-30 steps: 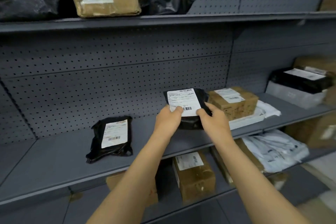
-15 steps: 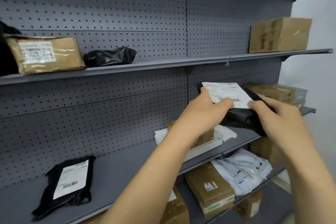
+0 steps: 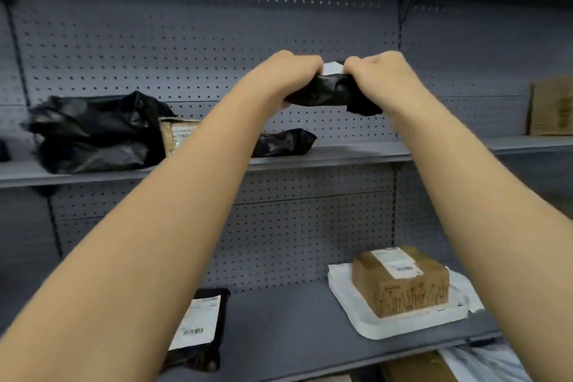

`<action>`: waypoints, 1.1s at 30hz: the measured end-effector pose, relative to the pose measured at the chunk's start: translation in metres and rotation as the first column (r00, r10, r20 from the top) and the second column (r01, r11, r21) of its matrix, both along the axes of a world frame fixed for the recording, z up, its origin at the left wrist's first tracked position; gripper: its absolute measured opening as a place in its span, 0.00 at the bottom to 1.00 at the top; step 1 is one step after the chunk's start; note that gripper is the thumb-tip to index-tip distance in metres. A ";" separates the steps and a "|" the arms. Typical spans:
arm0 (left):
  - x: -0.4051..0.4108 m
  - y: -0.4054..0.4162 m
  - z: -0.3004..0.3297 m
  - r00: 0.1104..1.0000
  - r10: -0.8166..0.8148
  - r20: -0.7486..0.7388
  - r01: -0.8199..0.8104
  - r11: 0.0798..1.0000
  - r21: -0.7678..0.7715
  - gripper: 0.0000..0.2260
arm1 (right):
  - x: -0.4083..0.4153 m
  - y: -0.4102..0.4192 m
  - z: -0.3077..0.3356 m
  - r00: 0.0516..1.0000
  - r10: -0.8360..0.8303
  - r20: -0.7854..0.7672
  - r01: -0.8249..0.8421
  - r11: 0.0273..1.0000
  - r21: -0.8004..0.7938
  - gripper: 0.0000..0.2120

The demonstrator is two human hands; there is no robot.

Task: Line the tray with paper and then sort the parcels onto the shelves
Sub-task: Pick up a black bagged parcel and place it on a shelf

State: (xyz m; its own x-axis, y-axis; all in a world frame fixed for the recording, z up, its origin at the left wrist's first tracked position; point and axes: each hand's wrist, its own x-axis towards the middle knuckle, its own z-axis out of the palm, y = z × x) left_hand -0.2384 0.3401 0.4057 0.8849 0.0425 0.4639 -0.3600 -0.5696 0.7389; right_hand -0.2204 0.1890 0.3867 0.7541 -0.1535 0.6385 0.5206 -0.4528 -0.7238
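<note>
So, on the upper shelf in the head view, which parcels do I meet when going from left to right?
Big black bag parcel → brown parcel with a label → small black parcel → cardboard box at the far right edge.

The single head-worn camera faces the grey pegboard shelving (image 3: 198, 49) close up, looking level along both outstretched forearms toward the upper shelf (image 3: 356, 153), no second view.

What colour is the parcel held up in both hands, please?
Black, with a white label edge; the parcel shows best in the head view.
</note>
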 end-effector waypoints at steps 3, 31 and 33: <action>0.021 0.024 0.004 0.994 0.087 -0.065 -0.085 0.996 0.033 0.06 | 0.037 0.033 0.001 0.997 0.052 -0.058 -0.052 0.999 -0.003 0.08; -0.005 0.152 -0.234 0.521 -0.112 0.846 -0.368 0.865 0.341 0.10 | 0.011 0.183 -0.266 0.781 0.209 0.588 -0.176 0.978 -0.114 0.11; 0.010 0.178 -0.267 0.675 0.027 0.738 -0.372 0.876 0.308 0.10 | 0.026 0.196 -0.289 0.860 0.254 0.443 -0.202 0.966 -0.161 0.09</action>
